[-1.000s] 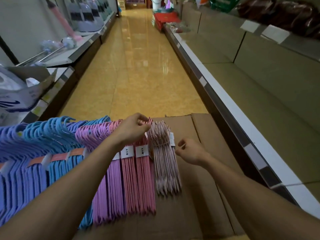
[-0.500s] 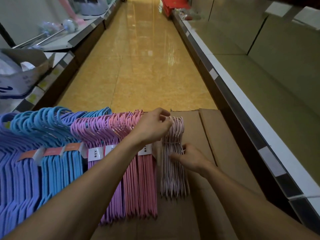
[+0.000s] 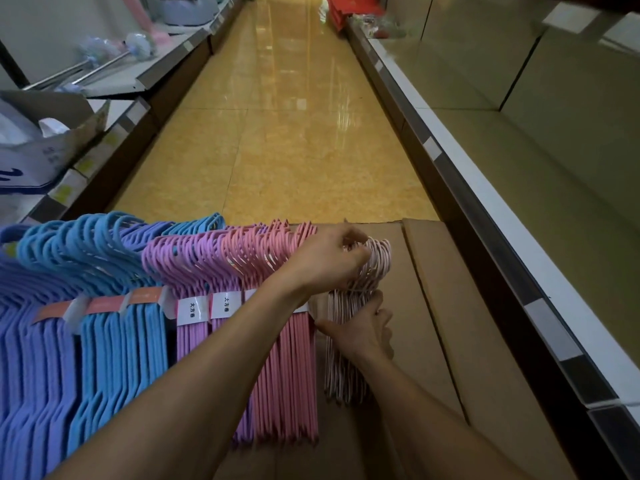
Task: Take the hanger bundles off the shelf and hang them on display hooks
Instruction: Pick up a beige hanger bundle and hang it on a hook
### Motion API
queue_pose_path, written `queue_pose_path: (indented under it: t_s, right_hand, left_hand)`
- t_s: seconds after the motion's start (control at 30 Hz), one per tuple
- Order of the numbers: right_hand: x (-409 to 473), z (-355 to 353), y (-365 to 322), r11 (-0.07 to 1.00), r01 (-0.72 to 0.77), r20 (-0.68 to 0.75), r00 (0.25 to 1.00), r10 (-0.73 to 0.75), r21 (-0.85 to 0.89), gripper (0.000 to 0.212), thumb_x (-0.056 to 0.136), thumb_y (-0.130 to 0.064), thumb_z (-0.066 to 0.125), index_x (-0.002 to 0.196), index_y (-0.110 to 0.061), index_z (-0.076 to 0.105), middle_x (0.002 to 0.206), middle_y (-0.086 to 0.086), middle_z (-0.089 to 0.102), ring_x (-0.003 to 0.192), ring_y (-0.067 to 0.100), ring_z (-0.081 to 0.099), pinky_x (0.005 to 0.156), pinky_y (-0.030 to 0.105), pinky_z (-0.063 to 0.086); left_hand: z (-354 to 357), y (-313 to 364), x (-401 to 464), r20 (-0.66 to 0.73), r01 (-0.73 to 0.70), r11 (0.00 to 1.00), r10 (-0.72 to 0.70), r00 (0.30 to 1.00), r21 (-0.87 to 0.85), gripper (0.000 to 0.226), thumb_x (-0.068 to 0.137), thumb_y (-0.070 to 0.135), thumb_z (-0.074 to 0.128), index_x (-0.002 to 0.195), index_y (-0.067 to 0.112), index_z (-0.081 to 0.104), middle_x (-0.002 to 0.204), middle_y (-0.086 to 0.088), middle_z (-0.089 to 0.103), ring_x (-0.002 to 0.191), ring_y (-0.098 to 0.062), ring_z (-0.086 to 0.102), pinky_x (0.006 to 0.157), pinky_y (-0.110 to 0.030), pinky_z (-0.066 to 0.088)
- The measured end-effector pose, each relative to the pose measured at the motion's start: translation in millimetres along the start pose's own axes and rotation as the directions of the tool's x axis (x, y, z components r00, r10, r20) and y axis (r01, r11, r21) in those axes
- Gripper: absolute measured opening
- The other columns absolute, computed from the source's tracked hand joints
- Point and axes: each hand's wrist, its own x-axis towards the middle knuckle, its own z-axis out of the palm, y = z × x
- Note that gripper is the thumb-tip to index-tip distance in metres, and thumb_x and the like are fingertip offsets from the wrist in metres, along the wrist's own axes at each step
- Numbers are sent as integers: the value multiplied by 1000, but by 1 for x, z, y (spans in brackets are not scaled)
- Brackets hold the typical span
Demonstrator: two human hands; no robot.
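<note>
A pale pink hanger bundle (image 3: 346,375) lies on a cardboard box (image 3: 433,306), rightmost in a row of bundles. My left hand (image 3: 329,261) grips its hook ends at the top. My right hand (image 3: 360,330) holds the bundle round its middle, fingers curled over the wires. Beside it lie pink bundles (image 3: 294,375), purple bundles (image 3: 197,278) and blue bundles (image 3: 104,341), each banded with a paper label. No display hooks are visible.
A long shelf (image 3: 519,209) with a white price rail runs along the right. Left shelves hold a cardboard carton (image 3: 52,133) and mops (image 3: 104,60). A glossy yellow aisle floor (image 3: 277,133) stretches ahead, with red goods (image 3: 349,8) at its far end.
My right hand moved from beside the pale bundle onto its middle and closed round it. My left hand shifted right onto that bundle's hooks. The view tilted down.
</note>
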Motion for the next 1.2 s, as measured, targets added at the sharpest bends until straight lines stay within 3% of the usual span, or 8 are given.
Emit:
queue_pose_path:
  t_s: [0.1,0.3,0.53,0.7,0.9,1.07,1.13,1.2]
  right_hand:
    - [1,4,-2,1000,2,-18,1000,-2,15,111,77,-44,78,152,-23,-1,145,15,27,129,42,42,97,49,44]
    - [2,-5,-6,998,-18,4,1000,18,67,92,80,-22,76,148,-18,13,142,18,35,127,43,47,100,49,47]
    - [2,-50,-4,994,48,-85,996,-40,102,67,81,-19,62,141,-10,34,136,17,50,119,39,55,96,46,51]
    - [-15,-83,0,990,108,-169,981,-92,91,58,82,-15,57,138,-13,42,127,14,58,114,37,57,93,42,50]
    - [-39,-123,-13,957,263,-257,940,-225,126,58,81,-23,56,137,-28,43,119,6,63,108,33,60,96,50,51]
    - [-65,-153,-37,865,428,-267,893,-362,260,46,77,-28,53,123,-34,53,91,1,67,81,26,64,74,48,58]
    - [-80,-164,-47,823,482,-239,874,-423,303,41,86,-17,54,122,-37,54,78,-2,61,63,15,55,56,34,49]
    - [-92,-170,-54,789,519,-198,855,-479,329,40,93,-11,54,119,-41,52,72,3,54,57,11,46,50,26,38]
  left_hand:
    - [1,-3,-3,14,7,1000,-7,1000,-1,36,98,30,56,133,21,56,130,-1,59,108,-19,64,87,-38,57]
    - [-4,-1,-13,15,77,983,-75,997,-165,38,99,31,56,136,21,51,133,1,52,101,-18,64,71,-29,57]
    - [-24,3,-21,-84,118,956,-146,986,-270,33,100,30,55,129,15,54,112,3,57,96,-24,70,75,-37,60]
    - [-29,13,-33,-100,138,961,-166,981,-241,32,99,34,57,126,17,56,113,2,58,95,-25,70,84,-48,60]
    - [-39,29,-53,-95,96,987,-109,990,-132,35,100,34,56,131,19,52,117,-1,59,94,-25,70,79,-43,60]
    - [-51,36,-69,-143,98,992,-109,984,-83,47,99,36,56,139,14,47,117,-7,63,86,-19,69,81,-39,58]
    - [-55,38,-75,-166,113,988,-129,978,-103,55,99,38,56,144,11,41,113,-12,66,84,-20,68,73,-36,58]
    - [-61,39,-80,-193,119,971,-159,968,-206,66,98,43,56,149,8,33,113,-14,64,92,-25,68,80,-44,61]
